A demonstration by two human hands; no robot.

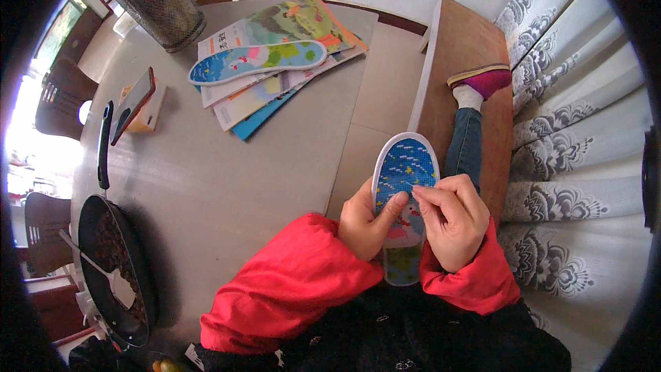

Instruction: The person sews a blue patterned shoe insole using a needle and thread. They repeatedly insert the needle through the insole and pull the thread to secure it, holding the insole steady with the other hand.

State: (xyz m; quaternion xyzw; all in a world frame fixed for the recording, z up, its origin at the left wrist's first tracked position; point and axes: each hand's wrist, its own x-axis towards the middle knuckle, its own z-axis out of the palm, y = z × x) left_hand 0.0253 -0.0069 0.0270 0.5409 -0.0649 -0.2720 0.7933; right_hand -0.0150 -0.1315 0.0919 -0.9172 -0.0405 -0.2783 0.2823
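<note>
My left hand grips the left edge of a cross-stitched shoe insole, thumb on its upper face. The insole has a white border, a blue toe with white and yellow stitches, a pink and white figure lower down and a green heel. Over its right side, my right hand pinches thumb and forefinger together against the stitching. A thin pale line, a needle or thread, shows at those fingertips; I cannot tell which. A matching insole lies on several booklets on the table.
The grey table spans my left. On it are a black frying pan with dark contents and a spatula, a phone leaning on a box, and a metal mesh cylinder. My shoe rests on a wooden board beside patterned curtains.
</note>
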